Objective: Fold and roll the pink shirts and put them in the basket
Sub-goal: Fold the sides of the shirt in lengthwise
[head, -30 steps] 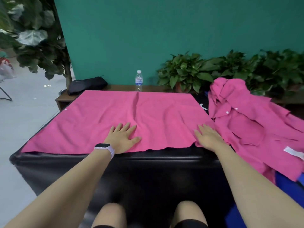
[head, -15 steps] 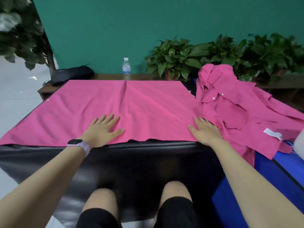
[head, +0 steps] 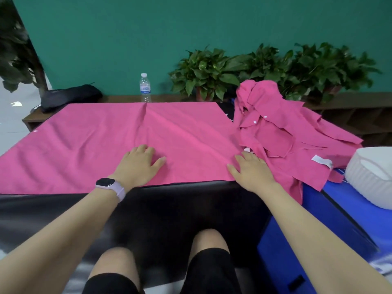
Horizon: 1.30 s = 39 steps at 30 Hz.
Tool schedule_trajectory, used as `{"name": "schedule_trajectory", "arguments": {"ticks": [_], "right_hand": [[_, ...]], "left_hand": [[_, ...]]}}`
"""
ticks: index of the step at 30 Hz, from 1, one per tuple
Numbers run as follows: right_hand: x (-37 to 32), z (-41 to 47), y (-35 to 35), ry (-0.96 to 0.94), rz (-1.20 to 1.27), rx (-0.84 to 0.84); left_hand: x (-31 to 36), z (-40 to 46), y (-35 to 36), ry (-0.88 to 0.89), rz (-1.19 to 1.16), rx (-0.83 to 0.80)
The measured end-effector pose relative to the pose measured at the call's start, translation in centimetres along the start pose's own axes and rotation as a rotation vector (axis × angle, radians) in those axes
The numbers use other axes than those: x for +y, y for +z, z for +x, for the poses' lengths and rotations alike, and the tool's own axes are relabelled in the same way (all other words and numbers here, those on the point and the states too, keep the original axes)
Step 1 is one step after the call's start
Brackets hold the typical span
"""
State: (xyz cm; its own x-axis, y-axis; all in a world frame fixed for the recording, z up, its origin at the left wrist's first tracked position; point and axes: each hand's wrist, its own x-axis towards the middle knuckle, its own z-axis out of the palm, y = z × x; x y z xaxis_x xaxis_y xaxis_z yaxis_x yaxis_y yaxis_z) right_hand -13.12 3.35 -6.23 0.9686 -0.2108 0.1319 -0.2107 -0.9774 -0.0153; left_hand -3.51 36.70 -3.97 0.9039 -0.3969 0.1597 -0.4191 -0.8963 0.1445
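Soft, even indoor light fills the scene, with no hard shadows; only a faint dark edge sits under the left hand (head: 137,166) and right hand (head: 252,172) on the spread pink shirt (head: 106,141). The black counter (head: 63,204) front carries a dull grey sheen. The white basket (head: 373,175) is nearly blown out. Wide-angle distortion bends the counter edge and stretches the forearms. The plants (head: 265,68) and the left-hand foliage (head: 14,49) are smeared by motion blur.

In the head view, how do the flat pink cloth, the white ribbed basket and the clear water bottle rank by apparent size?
1. flat pink cloth
2. white ribbed basket, partly cut off by the frame and nearer the camera
3. clear water bottle, farthest away
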Motion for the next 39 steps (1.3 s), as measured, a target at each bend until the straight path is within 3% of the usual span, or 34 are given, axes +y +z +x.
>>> {"name": "schedule_trajectory", "arguments": {"ticks": [4,6,9,11,13,16,21,29,31,34,36,39], "right_hand": [[0.7,0.1,-0.5,-0.018,0.011,0.020],[1.6,0.3,-0.8,-0.067,0.004,0.057],[2.6,1.0,-1.7,-0.186,-0.046,0.148],[2.7,1.6,-2.0,-0.207,0.075,0.135],[2.8,2.2,-1.6,-0.181,0.146,0.084],[4.8,3.6,-0.4,-0.097,0.015,0.089],[11.7,5.5,0.6,0.139,0.116,0.021],[14.0,7.9,0.9,0.127,0.040,-0.075],[13.3,7.6,0.7,0.135,-0.008,-0.017],[10.8,6.5,0.0,0.088,-0.152,0.273],[8.9,5.5,-0.5,0.110,-0.168,0.341],[7.5,4.5,-1.0,0.319,0.017,0.078]], "left_hand": [[5.8,2.9,1.2,0.272,-0.118,-0.083],[7.6,4.5,1.6,0.325,-0.123,-0.079],[8.9,6.8,2.0,0.284,-0.081,0.023],[9.5,7.9,2.4,0.265,-0.039,0.066],[9.9,8.6,3.3,0.287,0.014,0.081],[9.4,8.7,5.0,0.325,-0.017,0.093],[8.6,9.4,5.8,0.300,-0.090,-0.037],[8.5,9.8,5.8,0.276,-0.099,-0.098],[8.7,9.8,5.8,0.273,-0.096,-0.093],[8.7,9.8,5.8,0.265,-0.097,-0.080],[8.6,9.9,5.9,0.267,-0.103,-0.070],[8.6,9.8,6.0,0.267,-0.112,-0.076]]}}
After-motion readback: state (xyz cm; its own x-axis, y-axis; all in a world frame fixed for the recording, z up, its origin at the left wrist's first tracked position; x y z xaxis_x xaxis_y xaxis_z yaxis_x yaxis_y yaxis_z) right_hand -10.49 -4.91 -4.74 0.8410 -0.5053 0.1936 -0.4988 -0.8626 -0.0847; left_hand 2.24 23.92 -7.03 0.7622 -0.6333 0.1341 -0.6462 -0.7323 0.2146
